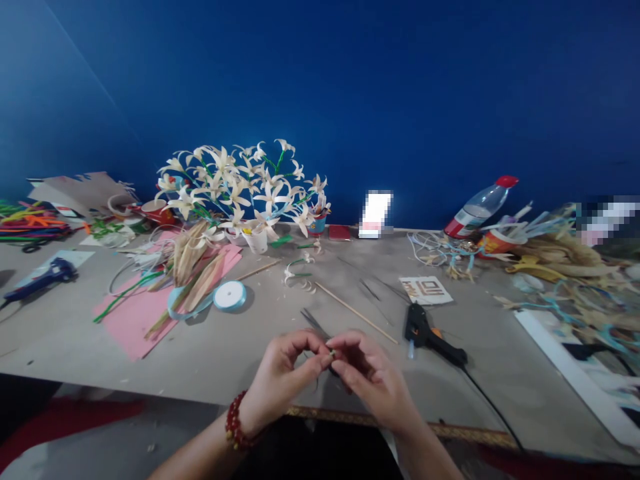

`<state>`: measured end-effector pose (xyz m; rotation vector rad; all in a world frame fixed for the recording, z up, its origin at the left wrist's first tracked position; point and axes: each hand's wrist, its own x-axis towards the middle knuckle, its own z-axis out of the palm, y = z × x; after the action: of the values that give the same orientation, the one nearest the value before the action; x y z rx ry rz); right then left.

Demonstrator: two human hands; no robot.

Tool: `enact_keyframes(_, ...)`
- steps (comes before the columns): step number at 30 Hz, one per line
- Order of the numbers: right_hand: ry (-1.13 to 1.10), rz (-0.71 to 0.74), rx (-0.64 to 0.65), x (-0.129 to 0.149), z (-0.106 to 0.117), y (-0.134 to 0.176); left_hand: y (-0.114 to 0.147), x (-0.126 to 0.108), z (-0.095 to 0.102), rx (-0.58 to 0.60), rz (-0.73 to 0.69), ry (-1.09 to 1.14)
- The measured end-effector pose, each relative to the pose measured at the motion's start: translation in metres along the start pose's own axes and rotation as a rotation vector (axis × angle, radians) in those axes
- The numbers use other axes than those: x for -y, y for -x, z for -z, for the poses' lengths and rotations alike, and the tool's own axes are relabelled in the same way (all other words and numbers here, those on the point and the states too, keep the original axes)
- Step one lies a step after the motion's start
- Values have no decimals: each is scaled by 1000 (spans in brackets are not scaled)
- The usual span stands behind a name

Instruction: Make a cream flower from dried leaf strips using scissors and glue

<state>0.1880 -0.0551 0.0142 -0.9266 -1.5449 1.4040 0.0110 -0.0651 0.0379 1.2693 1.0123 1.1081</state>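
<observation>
Near the table's front edge, my left hand point(295, 363) and my right hand point(367, 373) meet fingertip to fingertip. Both pinch a tiny pale green piece point(331, 352), mostly hidden by the fingers and too small to name. A red bead bracelet point(236, 420) circles my left wrist. Scissors point(314, 322) lie on the table just behind my hands, their handles partly covered. Beyond them rests a thin wooden stick point(355, 312). To the right of my right hand lies a black glue gun point(430, 337) with its cord running to the front edge.
White handmade flowers point(240, 187) stand in a white cup point(257, 239) at the back. Left are a blue ribbon spool point(230, 295), pink paper point(133, 330) and a blue glue gun point(43, 280). Right are a tilted bottle point(477, 210), a white power strip point(570, 373) and tangled fibres point(565, 257).
</observation>
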Motion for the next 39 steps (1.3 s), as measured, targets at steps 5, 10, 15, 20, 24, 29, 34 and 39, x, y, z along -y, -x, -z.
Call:
enact_keyframes(5,-166,37,136,4,10,-7,0,2,3,110,215,307)
enact_keyframes(10,-149,42,169,6,13,-10,0,2,2,146,251,352)
enact_keyframes(15,119,126,62,7,13,-9,2,-3,-2,15,-24,-73)
enact_keyframes(20,158,147,-21,0,7,-8,8,-5,-5,-100,-262,-359)
enact_keyframes(24,107,142,-116,-2,0,-6,9,-3,-6,-134,-374,-399)
enact_keyframes(29,-75,148,-18,-1,2,-6,4,-2,-4,5,-90,-27)
enact_keyframes(34,-190,119,73,-1,8,-9,0,3,-2,88,174,276)
enact_keyframes(39,-17,90,-80,0,1,-8,1,3,-5,3,-5,16)
